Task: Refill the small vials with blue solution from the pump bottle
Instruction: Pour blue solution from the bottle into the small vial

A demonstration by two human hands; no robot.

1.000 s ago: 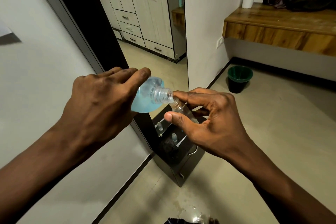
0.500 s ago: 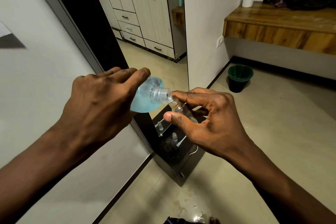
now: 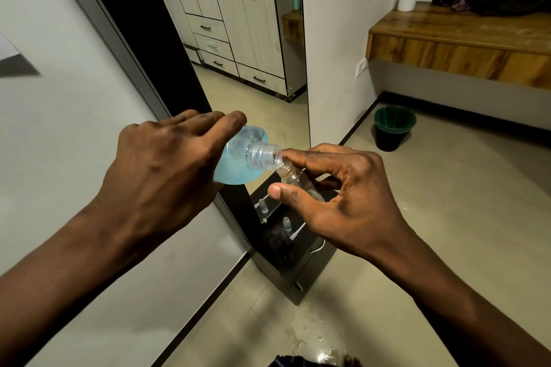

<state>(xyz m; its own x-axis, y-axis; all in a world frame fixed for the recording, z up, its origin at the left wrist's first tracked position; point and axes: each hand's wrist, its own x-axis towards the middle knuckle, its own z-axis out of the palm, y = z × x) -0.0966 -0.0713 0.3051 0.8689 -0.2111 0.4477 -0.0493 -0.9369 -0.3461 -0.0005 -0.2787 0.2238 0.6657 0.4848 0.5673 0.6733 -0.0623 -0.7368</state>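
— What does the left hand [image 3: 161, 170] hold?
— It grips the pump bottle [image 3: 238, 164], tipped on its side, with blue solution pooled in its lower half. Its bare threaded mouth meets the neck of a small vial [image 3: 298, 180].
— And the right hand [image 3: 343, 197]?
— It pinches that tilted vial between thumb and fingers, above a black stand [image 3: 307, 262]. Whether liquid is flowing, I cannot tell.

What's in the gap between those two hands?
In the head view, the clear threaded neck of the blue-filled bottle, held tilted by the left hand, sits right at the open mouth of the small vial that the right hand pinches.
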